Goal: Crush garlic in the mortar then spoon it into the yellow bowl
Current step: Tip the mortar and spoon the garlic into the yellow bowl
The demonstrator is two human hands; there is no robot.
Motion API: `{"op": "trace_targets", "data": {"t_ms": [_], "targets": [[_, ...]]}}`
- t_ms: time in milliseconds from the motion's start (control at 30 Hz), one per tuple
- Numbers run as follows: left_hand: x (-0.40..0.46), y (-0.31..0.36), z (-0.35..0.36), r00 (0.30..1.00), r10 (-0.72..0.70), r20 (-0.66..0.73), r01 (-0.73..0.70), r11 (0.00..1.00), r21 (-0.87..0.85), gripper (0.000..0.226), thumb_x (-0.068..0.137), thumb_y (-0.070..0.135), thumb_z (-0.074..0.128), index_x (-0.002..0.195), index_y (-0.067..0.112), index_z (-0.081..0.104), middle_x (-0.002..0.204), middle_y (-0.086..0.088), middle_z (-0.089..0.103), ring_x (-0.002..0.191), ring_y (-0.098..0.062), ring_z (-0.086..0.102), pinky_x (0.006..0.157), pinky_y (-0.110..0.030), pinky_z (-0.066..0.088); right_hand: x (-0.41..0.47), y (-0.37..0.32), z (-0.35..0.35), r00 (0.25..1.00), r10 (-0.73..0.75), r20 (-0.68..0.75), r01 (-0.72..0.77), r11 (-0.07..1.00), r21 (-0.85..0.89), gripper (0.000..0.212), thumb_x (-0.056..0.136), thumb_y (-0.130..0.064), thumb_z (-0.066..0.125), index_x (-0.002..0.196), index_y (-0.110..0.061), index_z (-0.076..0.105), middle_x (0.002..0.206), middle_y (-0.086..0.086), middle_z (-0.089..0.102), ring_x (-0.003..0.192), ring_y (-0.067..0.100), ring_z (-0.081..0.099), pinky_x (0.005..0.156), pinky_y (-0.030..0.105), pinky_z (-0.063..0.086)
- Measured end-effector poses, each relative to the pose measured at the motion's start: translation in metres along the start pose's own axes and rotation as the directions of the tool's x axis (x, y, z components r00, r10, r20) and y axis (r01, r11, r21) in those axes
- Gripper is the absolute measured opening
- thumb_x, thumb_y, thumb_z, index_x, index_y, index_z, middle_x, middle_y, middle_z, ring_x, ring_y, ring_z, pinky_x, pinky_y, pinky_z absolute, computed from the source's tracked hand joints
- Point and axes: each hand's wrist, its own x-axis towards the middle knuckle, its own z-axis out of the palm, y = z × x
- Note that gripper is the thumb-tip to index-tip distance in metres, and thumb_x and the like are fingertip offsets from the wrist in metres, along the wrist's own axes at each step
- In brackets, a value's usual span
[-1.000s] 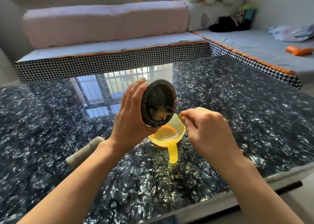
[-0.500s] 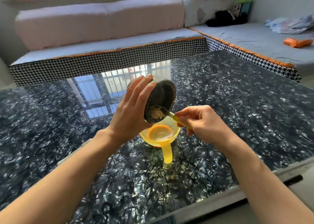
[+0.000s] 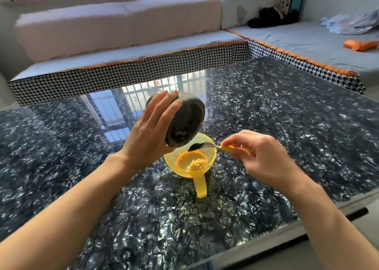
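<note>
The fingers (image 3: 162, 105) of the left hand (image 3: 149, 134) were curled round the tilted mortar (image 3: 186, 122); the right hand (image 3: 262, 159) pinched the spoon (image 3: 202, 146). Crushed garlic (image 3: 198, 164) lay in the yellow bowl (image 3: 211, 157), mid-tabletop. Remaining bits were probably best scraped downward, rim kept over bowl.

Garlic (image 3: 197, 164) now in yellow bowl (image 3: 211, 154), spoon (image 3: 202, 146) withdrawn

Garlic (image 3: 198, 164) in bowl (image 3: 212, 154) on table (image 3: 287, 126), mortar (image 3: 185, 124) tilted above.
</note>
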Motion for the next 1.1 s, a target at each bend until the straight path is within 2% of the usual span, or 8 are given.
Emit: {"op": "trace_targets", "data": {"t_ms": [100, 200, 467, 667, 800, 867, 1000, 1100], "targets": [[-0.004, 0.003, -0.004, 1.0, -0.014, -0.012, 0.014, 1.0, -0.003, 0.075, 0.077, 0.039, 0.07, 0.13, 0.005, 0.028, 0.138, -0.015, 0.029, 0.131, -0.036, 0.029, 0.101, -0.056, 0.035, -0.006, -0.01, 0.007, 0.983, -0.092, -0.156, 0.081, 0.994, -0.074, 0.014, 0.087, -0.02, 0.061, 0.098, -0.024, 0.068, 0.09, -0.009, 0.067, 0.064, 0.003, 0.055, 0.062, 0.039, 0.053], [-0.007, 0.007, -0.007, 0.999, -0.018, -0.026, 0.018, 1.0, 0.014, 0.069, 0.082, 0.041, 0.062, 0.13, 0.004, 0.029, 0.138, -0.015, 0.03, 0.13, -0.034, 0.029, 0.1, -0.056, 0.036, -0.002, -0.023, 0.012, 0.968, -0.11, -0.225, 0.091, 0.992, -0.092, 0.021, 0.087, -0.028, 0.053, 0.099, -0.021, 0.068, 0.09, -0.004, 0.068, 0.072, 0.02, 0.064, 0.061, 0.039, 0.053], [-0.008, 0.009, -0.015, 1.0, 0.011, -0.014, -0.011, 0.999, 0.053, 0.068, 0.082, 0.033, 0.066, 0.131, 0.006, 0.028, 0.14, -0.016, 0.029, 0.132, -0.035, 0.028, 0.097, -0.057, 0.038, 0.013, -0.054, 0.018, 0.989, -0.099, -0.114, 0.056, 0.941, -0.334, 0.023, 0.096, -0.025, 0.044, 0.106, -0.018, 0.063, 0.099, 0.002, 0.064, 0.087, 0.028, 0.061, 0.065, 0.029, 0.035], [-0.003, 0.011, -0.021, 0.999, 0.002, -0.035, 0.0, 0.997, 0.08, 0.07, 0.081, 0.035, 0.068, 0.131, 0.006, 0.028, 0.139, -0.014, 0.028, 0.132, -0.034, 0.028, 0.099, -0.058, 0.036, 0.019, -0.055, 0.011, 1.0, 0.008, 0.007, -0.009, 0.998, 0.06, 0.017, 0.089, -0.012, 0.056, 0.097, -0.012, 0.071, 0.091, 0.009, 0.072, 0.085, 0.024, 0.066, 0.08, 0.043, 0.052], [-0.003, 0.01, -0.023, 1.0, 0.012, -0.018, -0.01, 0.996, 0.086, 0.073, 0.08, 0.037, 0.069, 0.132, 0.006, 0.028, 0.139, -0.015, 0.029, 0.131, -0.036, 0.029, 0.099, -0.057, 0.036, 0.018, -0.052, 0.007, 0.993, 0.021, 0.115, -0.051, 0.961, 0.272, 0.018, 0.089, -0.004, 0.056, 0.099, -0.006, 0.071, 0.08, 0.002, 0.07, 0.06, -0.004, 0.062, 0.056, 0.011, 0.047], [-0.004, 0.01, -0.022, 1.0, -0.006, -0.027, 0.009, 0.996, 0.089, 0.073, 0.08, 0.039, 0.068, 0.131, 0.005, 0.029, 0.138, -0.015, 0.03, 0.13, -0.036, 0.03, 0.099, -0.057, 0.036, 0.015, -0.049, 0.004, 0.99, 0.018, 0.142, -0.064, 0.943, 0.325, 0.018, 0.089, -0.003, 0.056, 0.099, -0.007, 0.07, 0.079, -0.002, 0.069, 0.055, -0.009, 0.058, 0.052, 0.006, 0.041], [-0.009, 0.009, -0.02, 0.996, -0.074, -0.051, 0.077, 0.995, 0.056, 0.076, 0.077, 0.039, 0.071, 0.13, 0.004, 0.029, 0.137, -0.016, 0.031, 0.129, -0.037, 0.031, 0.103, -0.054, 0.034, 0.004, -0.039, -0.003, 0.987, 0.021, 0.158, -0.072, 0.942, 0.327, 0.018, 0.088, -0.003, 0.058, 0.097, -0.011, 0.071, 0.082, -0.004, 0.071, 0.069, 0.0, 0.066, 0.064, 0.013, 0.05], [-0.01, 0.008, -0.021, 0.978, -0.197, -0.074, 0.197, 0.98, -0.012, 0.08, 0.072, 0.035, 0.075, 0.129, 0.004, 0.029, 0.135, -0.022, 0.036, 0.128, -0.038, 0.033, 0.108, -0.048, 0.031, -0.007, -0.03, -0.004, 0.997, 0.037, 0.067, -0.054, 0.958, 0.282, 0.018, 0.087, -0.003, 0.058, 0.098, -0.011, 0.07, 0.079, -0.003, 0.069, 0.059, 0.0, 0.063, 0.054, 0.015, 0.05]]}}
